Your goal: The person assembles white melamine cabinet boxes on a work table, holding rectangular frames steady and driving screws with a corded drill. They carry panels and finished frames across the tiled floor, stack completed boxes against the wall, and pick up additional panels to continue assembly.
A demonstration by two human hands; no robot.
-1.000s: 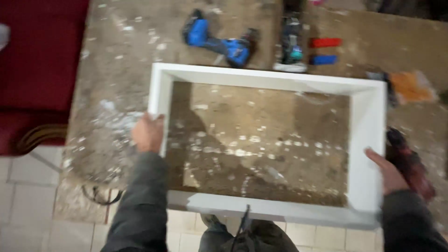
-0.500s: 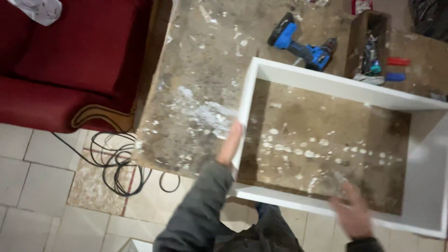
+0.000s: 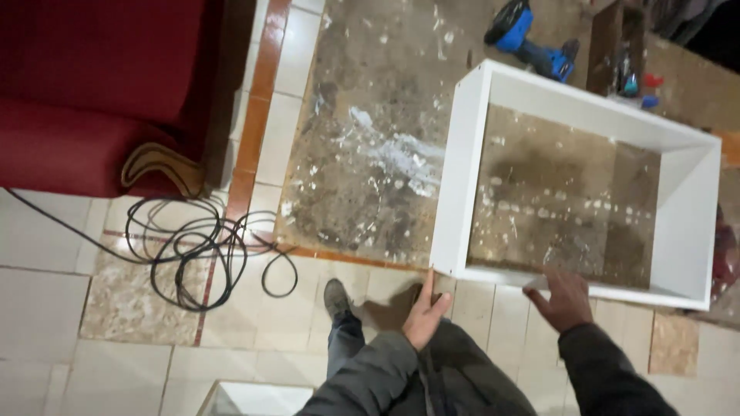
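Both hands (image 3: pixel 425 312) (image 3: pixel 561 296) at white frame (image 3: pixel 456 169) near edge

red sofa (image 3: pixel 85 92): cut off left | white frame's (image 3: pixel 455 177) underside: hidden

The white open cabinet frame (image 3: pixel 574 181) fills the right, its inside open down to the spattered floor board (image 3: pixel 370 154). Left of it that board lies bare. Further left, a coiled black cable (image 3: pixel 204 250) and the red sofa (image 3: pixel 100 92) block the way. Far right, a blue cordless drill (image 3: pixel 528 42) and a tool box (image 3: pixel 620 54) crowd the frame's far edge.
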